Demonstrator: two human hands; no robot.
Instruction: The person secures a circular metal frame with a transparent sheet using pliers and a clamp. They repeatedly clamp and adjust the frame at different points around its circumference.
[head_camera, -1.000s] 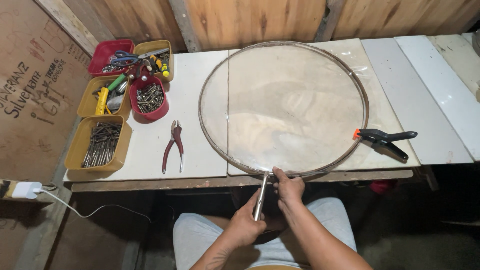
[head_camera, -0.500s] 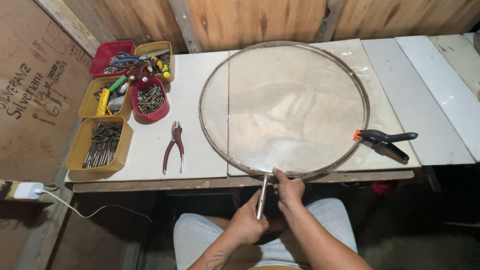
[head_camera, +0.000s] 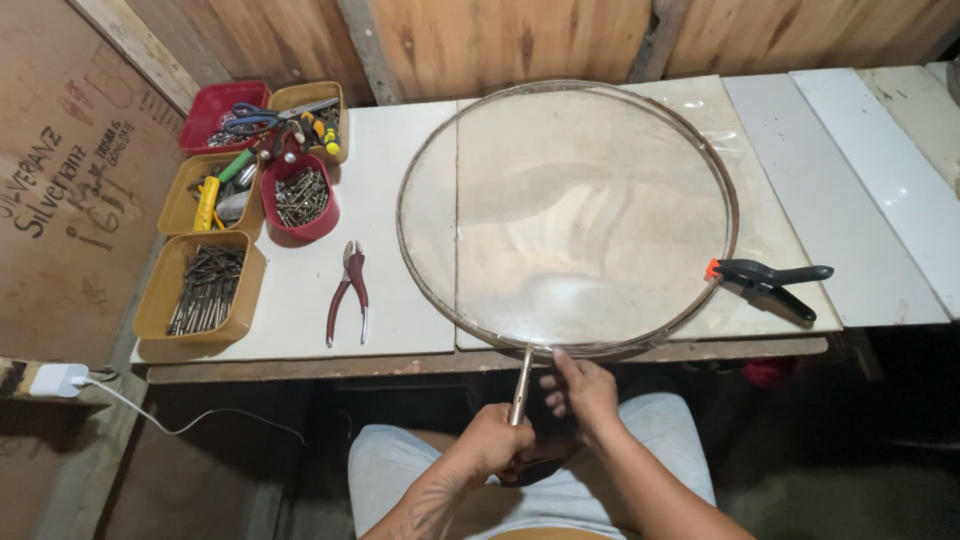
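A large round metal hoop (head_camera: 400, 215) with a clear sheet stretched across it is laid flat on the white worktop (head_camera: 385, 180), its near edge overhanging the front of the bench just above the seated person's lap. A slim metal tool (head_camera: 521, 385) is gripped in the left hand (head_camera: 493, 440), fingers curled closed around its lower part, and its upper tip is set against the hoop's near rim. The right hand (head_camera: 583, 393) is placed just beside the tool, fingers loosely bent and touching the underside of the rim; whether anything is pinched between them cannot be told. At the right side of the hoop a black spring clamp (head_camera: 770, 280) with an orange tip is fastened onto the rim. Red-handled pliers (head_camera: 348, 290) lie on the worktop left of the hoop, apart from it. Further left, a yellow tray of long nails (head_camera: 203, 288) is noted at the bench corner, with a red round tub of screws (head_camera: 299, 196) behind it and other trays holding assorted hand tools (contents partly overlapping). A white plug with cable (head_camera: 55, 379) is seen at the lower left.
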